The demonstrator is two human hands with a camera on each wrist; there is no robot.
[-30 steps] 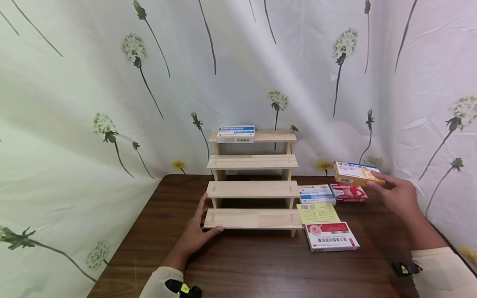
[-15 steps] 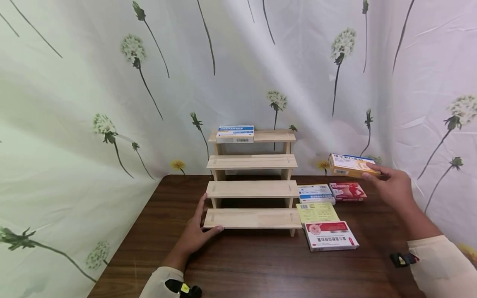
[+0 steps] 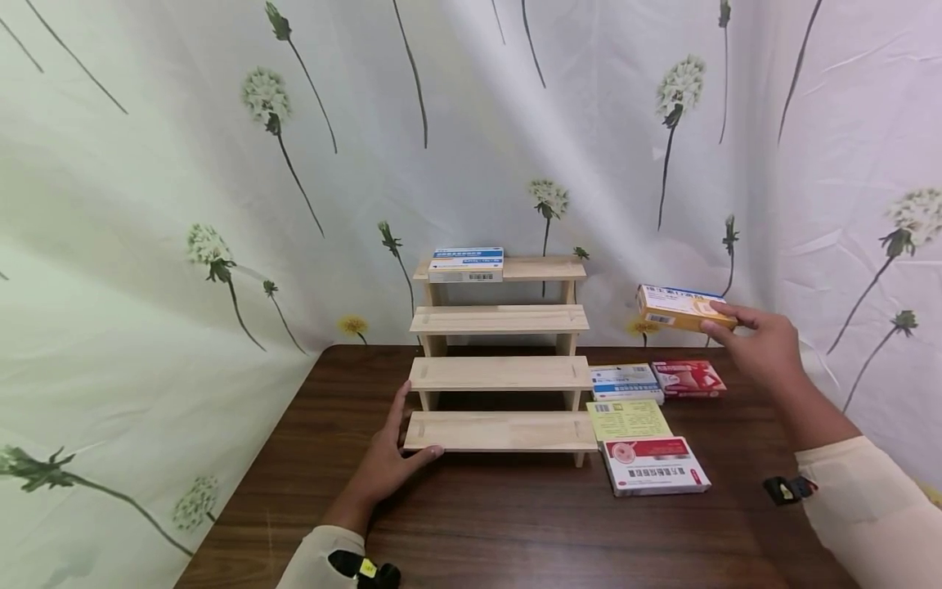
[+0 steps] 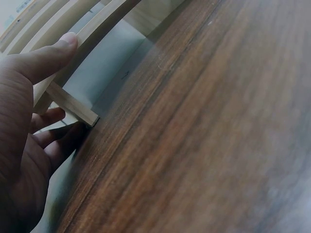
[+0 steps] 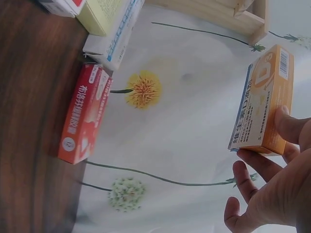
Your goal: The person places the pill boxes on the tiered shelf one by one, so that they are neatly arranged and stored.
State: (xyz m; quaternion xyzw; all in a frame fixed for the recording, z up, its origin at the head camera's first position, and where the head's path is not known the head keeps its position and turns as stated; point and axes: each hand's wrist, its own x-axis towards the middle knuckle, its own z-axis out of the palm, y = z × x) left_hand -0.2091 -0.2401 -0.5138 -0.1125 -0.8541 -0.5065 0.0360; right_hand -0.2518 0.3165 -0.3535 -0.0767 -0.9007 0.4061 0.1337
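Note:
A stepped wooden display rack stands on the brown table. My left hand grips the left end of its lowest step. In the left wrist view the thumb lies against the step's front edge, the other fingers around the side by the leg. To the right of the rack, raised above the table, my right hand pinches an orange and white medicine box by its right end. The right wrist view shows the thumb on the box's orange side. A blue and white medicine box lies on the top step's left half.
Right of the rack, medicine boxes lie on the table: a blue and white one, a red one, a yellow one and a red and white one. A flower-print cloth hangs behind and at both sides.
My right hand has lifted the orange and white medicine box higher and moved it a little left, towards the rack. The left hand has stayed on the lowest step.

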